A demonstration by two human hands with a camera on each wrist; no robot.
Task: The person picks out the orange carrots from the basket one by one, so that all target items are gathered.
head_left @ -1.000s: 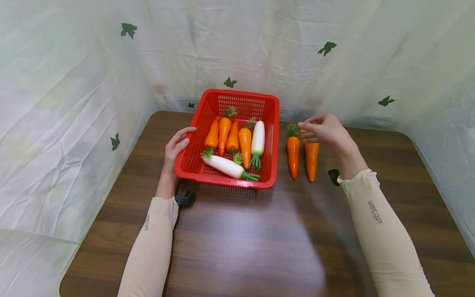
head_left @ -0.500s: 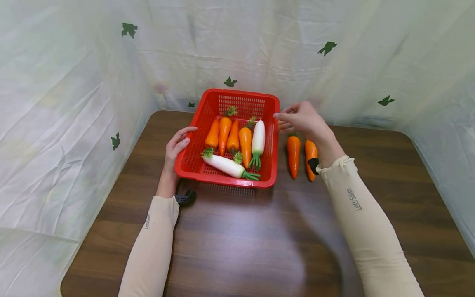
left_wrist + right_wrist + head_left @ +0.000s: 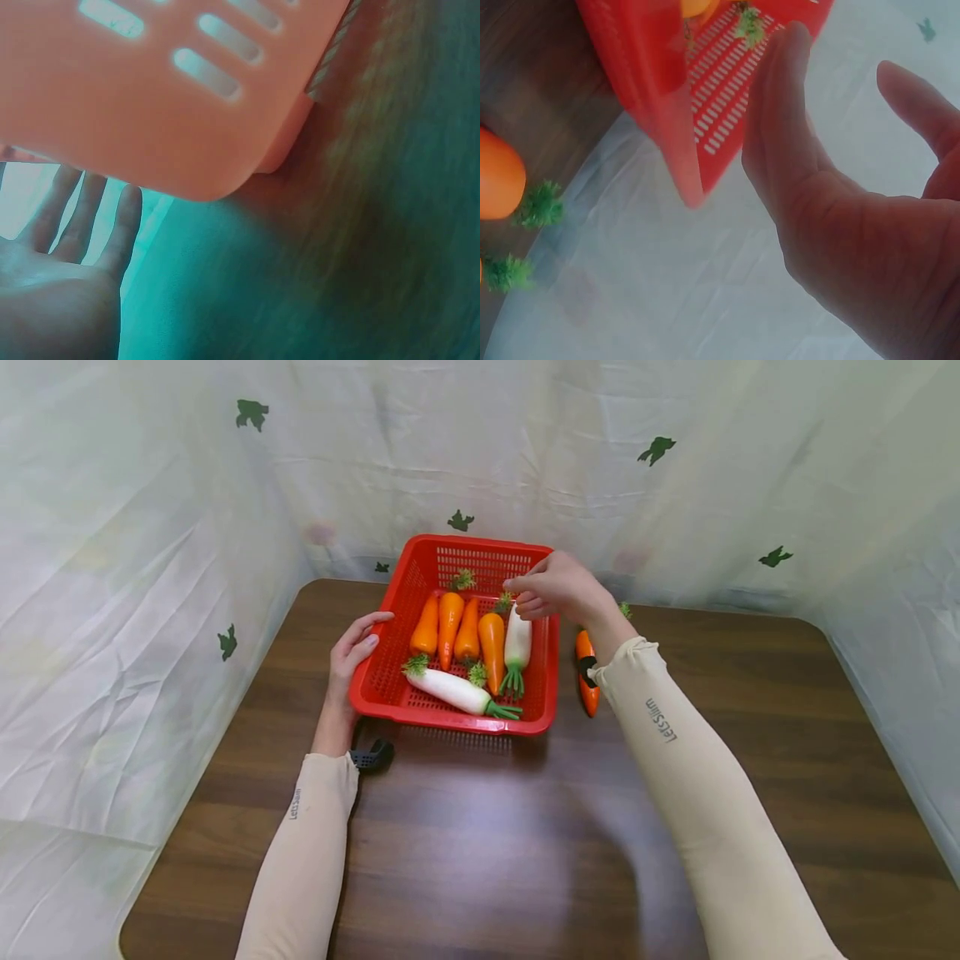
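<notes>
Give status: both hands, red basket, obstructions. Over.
Left hand touching red basket at left rim. Right hand at basket's far right corner, holding nothing. Four carrots, two white radishes inside. Right arm partly hiding outer carrots.

A curtained booth: pale cloth point(image 3: 480, 452) hangs at nine, twelve and three o'clock around a wooden table point(image 3: 465, 835).

L sleeve point(image 3: 303, 860): "LetsSlim", dk gray letters on beige, sm. but readable, set well back from the fingers of the L hand point(image 3: 351, 656); runs lengthwise, "L" farthest fr. fingers, "m" nearest. R sleeve point(image 3: 712, 802): same wording, "LetsSlim", same dk gray on beige, a bit lgr & clearer, well back from the fingers of the R hand point(image 3: 566, 589); also lengthwise, "L" farthest fr. fingertips, "m" closest.
</notes>
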